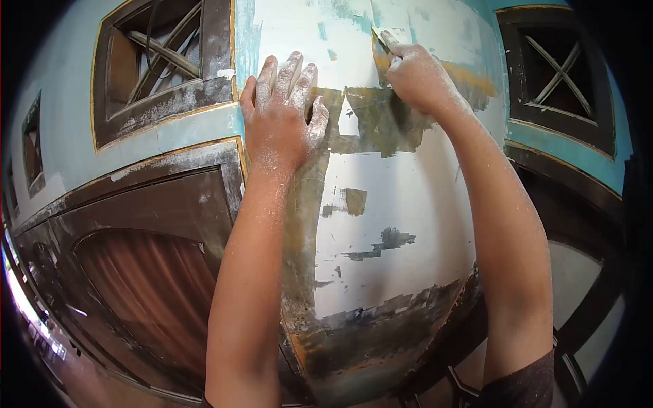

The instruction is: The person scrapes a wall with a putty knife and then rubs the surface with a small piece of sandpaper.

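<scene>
Looks like a house under renovation. Turquoise painted wall (204, 128) with patchy white filler (391, 197) over worn olive-brown areas. Dark brown wooden window frame (221, 85) with crossed wooden bars. Brown wooden panel (146, 211) below, reddish-brown pleated curtain (146, 289) in its arched opening. House vs other building: can't confirm.

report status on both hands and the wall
right hand gripping scraper against upper wall; left hand flat on wall, fingers spread, holding nothing; patchy white and bare areas below; nothing seen blocking scraper
</scene>
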{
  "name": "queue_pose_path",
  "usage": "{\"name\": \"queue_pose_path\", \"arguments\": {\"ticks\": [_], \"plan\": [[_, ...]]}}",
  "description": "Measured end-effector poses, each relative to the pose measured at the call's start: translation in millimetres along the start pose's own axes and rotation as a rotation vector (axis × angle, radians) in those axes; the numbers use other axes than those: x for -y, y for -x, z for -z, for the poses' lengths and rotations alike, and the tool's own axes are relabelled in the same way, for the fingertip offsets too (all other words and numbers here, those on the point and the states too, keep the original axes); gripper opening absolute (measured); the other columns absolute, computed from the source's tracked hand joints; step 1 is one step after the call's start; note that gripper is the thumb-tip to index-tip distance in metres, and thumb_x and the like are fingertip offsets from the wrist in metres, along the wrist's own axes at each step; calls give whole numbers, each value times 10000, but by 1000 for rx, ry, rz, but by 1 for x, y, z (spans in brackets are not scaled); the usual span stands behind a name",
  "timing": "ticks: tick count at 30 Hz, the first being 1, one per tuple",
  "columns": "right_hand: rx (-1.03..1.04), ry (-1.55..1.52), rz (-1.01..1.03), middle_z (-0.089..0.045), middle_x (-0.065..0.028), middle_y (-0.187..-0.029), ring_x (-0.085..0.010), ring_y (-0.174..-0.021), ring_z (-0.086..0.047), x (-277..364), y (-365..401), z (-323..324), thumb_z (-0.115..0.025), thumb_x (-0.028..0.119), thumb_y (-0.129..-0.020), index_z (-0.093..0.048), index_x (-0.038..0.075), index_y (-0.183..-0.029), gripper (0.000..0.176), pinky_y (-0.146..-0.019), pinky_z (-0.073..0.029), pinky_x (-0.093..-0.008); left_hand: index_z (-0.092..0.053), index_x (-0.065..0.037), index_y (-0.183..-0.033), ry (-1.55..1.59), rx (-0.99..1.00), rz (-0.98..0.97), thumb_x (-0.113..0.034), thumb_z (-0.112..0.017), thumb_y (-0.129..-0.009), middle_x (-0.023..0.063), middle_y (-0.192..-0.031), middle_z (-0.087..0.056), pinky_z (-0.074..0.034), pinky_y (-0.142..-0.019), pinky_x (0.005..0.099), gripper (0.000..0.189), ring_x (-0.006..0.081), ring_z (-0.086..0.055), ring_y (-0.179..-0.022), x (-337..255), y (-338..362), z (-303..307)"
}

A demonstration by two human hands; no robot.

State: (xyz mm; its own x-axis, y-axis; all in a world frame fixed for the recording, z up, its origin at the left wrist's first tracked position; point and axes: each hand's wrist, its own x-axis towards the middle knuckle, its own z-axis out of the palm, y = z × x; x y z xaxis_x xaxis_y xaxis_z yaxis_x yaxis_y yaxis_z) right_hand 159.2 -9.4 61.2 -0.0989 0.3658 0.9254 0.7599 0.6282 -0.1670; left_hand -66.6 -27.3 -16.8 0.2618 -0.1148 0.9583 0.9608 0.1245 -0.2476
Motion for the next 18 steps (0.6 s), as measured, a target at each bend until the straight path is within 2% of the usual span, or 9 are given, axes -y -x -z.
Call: {"name": "queue_pose_path", "arguments": {"ticks": [5, 8, 12, 18], "plan": [[10, 3, -6, -711, -288, -975, -409, -842, -692, 11, 5, 10, -477, 127, -923, -701, 1, -1110, 318, -831, -547, -472, -556, -246, -1494, 2, 15, -4, -352, -633, -963, 7, -1605, -451, -202, -1250, 524, 547, 279, -331, -1526, 0, 1, 2], [104, -3, -91, -726, -244, -1182, -406, -1093, -706, 15, 2, 16, -524, 105, -888, -671, 25, -1322, 466, -999, -544, -495, -557, -240, -1494, 22, 11, 13, -349, -636, -960, 7, -1602, -454, -205, -1249, 524, 551, 278, -330, -1525, -2, 1, 2], [41, 52, 23, -724, -245, -1172, -425, -1081, -700, 1, 2, 10, -540, 129, -892, -688, 16, -1269, 420, -989, -543, -505, -555, -235, -1495, 24, 8, 15, -347, -640, -957, 6, -1601, -454, -206, -1251, 519, 556, 275, -327, -1525, -1, 1, 2], [32, 42, -14, -720, -258, -1167, -443, -1080, -693, 4, -5, 8, -518, 109, -892, -709, 5, -1213, 388, -985, -538, -519, -555, -231, -1496, 13, 23, 5, -339, -642, -956, 12, -1605, -451, -208, -1252, 513, 558, 286, -331, -1522, -1, 0, 3]]}}
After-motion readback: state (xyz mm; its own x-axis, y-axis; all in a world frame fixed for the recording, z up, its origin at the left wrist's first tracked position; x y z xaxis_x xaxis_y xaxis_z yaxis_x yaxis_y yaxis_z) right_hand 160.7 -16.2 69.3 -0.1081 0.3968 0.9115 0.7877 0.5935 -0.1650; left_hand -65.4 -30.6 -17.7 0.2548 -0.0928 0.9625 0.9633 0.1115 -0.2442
